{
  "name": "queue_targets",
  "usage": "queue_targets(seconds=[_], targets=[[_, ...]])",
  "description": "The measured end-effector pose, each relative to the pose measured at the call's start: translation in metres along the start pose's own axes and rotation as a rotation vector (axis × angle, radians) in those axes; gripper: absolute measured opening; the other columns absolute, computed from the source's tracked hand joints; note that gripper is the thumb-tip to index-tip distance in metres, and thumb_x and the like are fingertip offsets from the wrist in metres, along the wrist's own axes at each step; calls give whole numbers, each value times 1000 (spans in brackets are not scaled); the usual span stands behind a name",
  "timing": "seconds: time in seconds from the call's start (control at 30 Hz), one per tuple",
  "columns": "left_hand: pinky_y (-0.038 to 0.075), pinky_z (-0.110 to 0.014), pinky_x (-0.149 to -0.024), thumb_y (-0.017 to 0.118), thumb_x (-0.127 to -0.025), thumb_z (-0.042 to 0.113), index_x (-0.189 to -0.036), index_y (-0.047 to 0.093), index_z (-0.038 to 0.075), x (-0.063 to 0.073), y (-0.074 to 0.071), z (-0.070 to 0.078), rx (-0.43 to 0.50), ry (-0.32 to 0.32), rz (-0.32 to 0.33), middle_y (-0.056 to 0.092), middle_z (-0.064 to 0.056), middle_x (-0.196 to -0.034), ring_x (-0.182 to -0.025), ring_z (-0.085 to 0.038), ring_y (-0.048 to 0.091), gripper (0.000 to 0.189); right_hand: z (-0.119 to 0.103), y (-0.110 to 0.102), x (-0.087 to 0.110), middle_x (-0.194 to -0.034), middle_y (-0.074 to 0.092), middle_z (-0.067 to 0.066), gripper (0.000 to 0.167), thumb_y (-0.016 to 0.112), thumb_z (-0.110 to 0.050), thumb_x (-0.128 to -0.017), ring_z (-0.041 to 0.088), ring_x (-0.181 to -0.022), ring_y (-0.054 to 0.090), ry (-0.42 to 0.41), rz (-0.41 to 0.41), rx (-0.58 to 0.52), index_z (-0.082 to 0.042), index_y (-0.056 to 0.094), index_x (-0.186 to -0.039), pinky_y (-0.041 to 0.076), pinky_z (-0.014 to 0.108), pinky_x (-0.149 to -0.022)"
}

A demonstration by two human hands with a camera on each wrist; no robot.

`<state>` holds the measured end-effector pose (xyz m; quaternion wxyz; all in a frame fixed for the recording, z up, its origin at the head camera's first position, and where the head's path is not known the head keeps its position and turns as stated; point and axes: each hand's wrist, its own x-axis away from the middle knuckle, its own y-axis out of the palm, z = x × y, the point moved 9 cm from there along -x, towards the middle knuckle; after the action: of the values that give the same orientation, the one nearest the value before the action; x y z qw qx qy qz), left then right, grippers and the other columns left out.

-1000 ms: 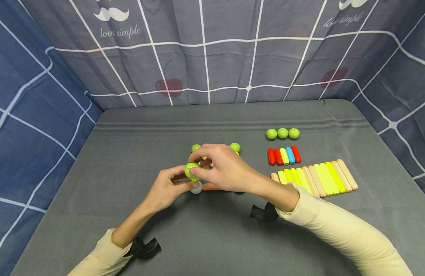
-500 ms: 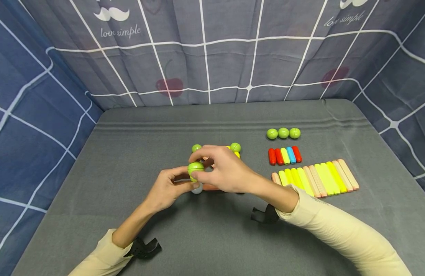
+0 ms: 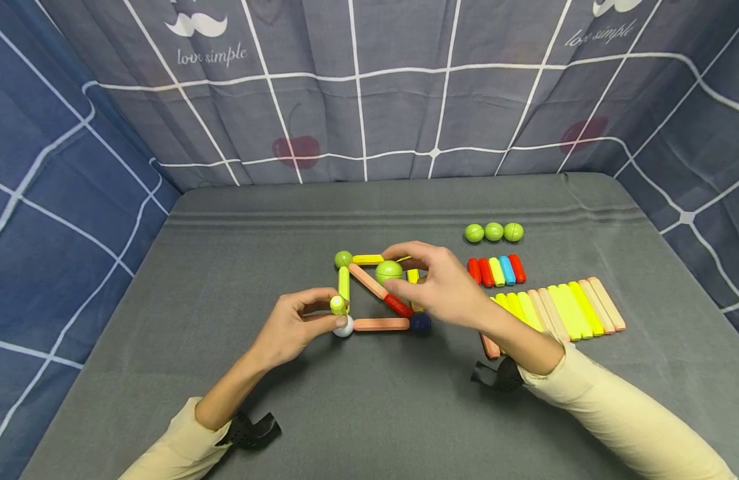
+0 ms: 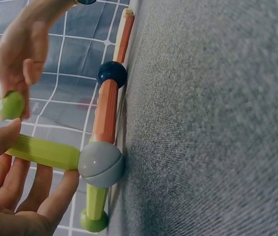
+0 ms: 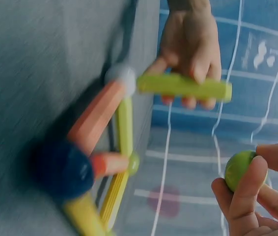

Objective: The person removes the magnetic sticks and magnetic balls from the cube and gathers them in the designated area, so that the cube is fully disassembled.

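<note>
My left hand (image 3: 297, 327) pinches a yellow-green building rod (image 4: 43, 151) that stands upright on a grey-white ball (image 4: 100, 164). That ball is the near left corner of a flat frame of rods and balls lying on the table. Held in the fingers of my right hand (image 3: 444, 287) is a green ball (image 5: 242, 169), raised over the frame and apart from the upright rod. A dark blue ball (image 3: 420, 322) forms the near right corner, joined to the white one by an orange rod (image 3: 381, 325). A pale orange rod (image 3: 367, 281) and a red rod (image 3: 398, 305) run diagonally across the frame.
Right of the frame lie a row of yellow and wooden-coloured rods (image 3: 555, 312), several short coloured rods (image 3: 496, 271) and three green balls (image 3: 494, 232). A grey gridded curtain (image 3: 399, 113) hangs behind the grey table (image 3: 255, 233).
My right hand has moved right with the green ball, away from the top of the upright rod, whose end now shows. My left hand stays in place on the rod.
</note>
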<state>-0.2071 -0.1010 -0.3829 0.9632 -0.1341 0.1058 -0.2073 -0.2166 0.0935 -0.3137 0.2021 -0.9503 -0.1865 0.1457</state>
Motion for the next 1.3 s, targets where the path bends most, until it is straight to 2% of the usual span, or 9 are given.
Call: queue_targets(seconds=[0.17, 0.37, 0.5, 0.6, 0.7, 0.87, 1.03, 1.13, 1.3], targets=[[55, -35, -87, 79, -84, 7, -114, 70, 5, 0, -1, 0, -26, 0, 7, 70, -6, -107, -107, -28, 65, 31, 28, -43, 13, -114, 66, 7, 32, 74, -15, -90, 23, -91, 64, 102, 104, 55, -5, 66, -120, 55, 37, -53], [55, -35, -87, 79, -85, 8, -114, 70, 6, 0, -3, -1, -26, -15, 7, 70, -6, -108, -108, -27, 65, 31, 65, -109, 28, -107, 66, 4, 35, 72, -24, -93, 19, -77, 63, 208, 286, 154, -4, 65, -120, 52, 27, -58], [55, -34, -85, 79, -84, 8, -114, 70, 7, 1, -5, -3, -12, -35, 13, 70, -5, -109, -108, -27, 65, 31, 96, -153, 33, -99, 65, -1, 40, 71, -21, -93, 11, -62, 62, 292, 404, 125, 3, 61, -124, 54, 25, -54], [56, -34, -83, 79, -84, 9, -114, 69, 7, 1, -5, -4, -1, -39, 10, 70, -5, -109, -108, -26, 64, 31, 120, -181, 35, -106, 60, 6, 44, 67, -17, -95, 1, -65, 60, 350, 438, 168, 9, 55, -129, 56, 26, -55], [54, -38, -87, 78, -85, 6, -113, 68, 6, 0, -3, -2, 9, -10, 0, 69, -8, -109, -108, -26, 64, 30, 140, -200, 36, -116, 53, 19, 46, 63, -17, -97, 8, -71, 61, 423, 388, 261, 10, 50, -132, 57, 29, -56], [52, -42, -93, 74, -84, -5, -113, 63, -4, -4, 2, -1, 74, 22, -5, 65, -22, -112, -106, -30, 62, 31, 168, -215, 37, -125, 43, 31, 52, 61, -21, -99, 40, -92, 56, 530, 238, 362, 12, 46, -135, 56, 29, -58], [53, -39, -91, 74, -83, -7, -118, 59, -7, -7, 8, -5, 99, -10, -16, 60, -28, -114, -106, -35, 62, 38, 186, -215, 33, -127, 43, 35, 51, 61, -16, -98, 46, -102, 53, 572, 169, 354, 15, 44, -135, 56, 29, -59], [53, -41, -92, 76, -83, -4, -123, 59, -5, -7, 9, -7, 33, -7, -25, 60, -25, -119, -109, -34, 61, 44, 191, -212, 31, -128, 43, 37, 50, 60, -12, -98, 47, -103, 53, 580, 136, 332, 16, 43, -136, 57, 29, -60], [50, -47, -92, 80, -83, 7, -131, 61, 5, -7, 12, -12, -200, -48, -78, 50, -12, -143, -127, -29, 50, 52, 197, -208, 31, -132, 40, 38, 51, 59, -11, -98, 48, -107, 51, 595, 104, 326, 17, 41, -137, 57, 29, -61]])
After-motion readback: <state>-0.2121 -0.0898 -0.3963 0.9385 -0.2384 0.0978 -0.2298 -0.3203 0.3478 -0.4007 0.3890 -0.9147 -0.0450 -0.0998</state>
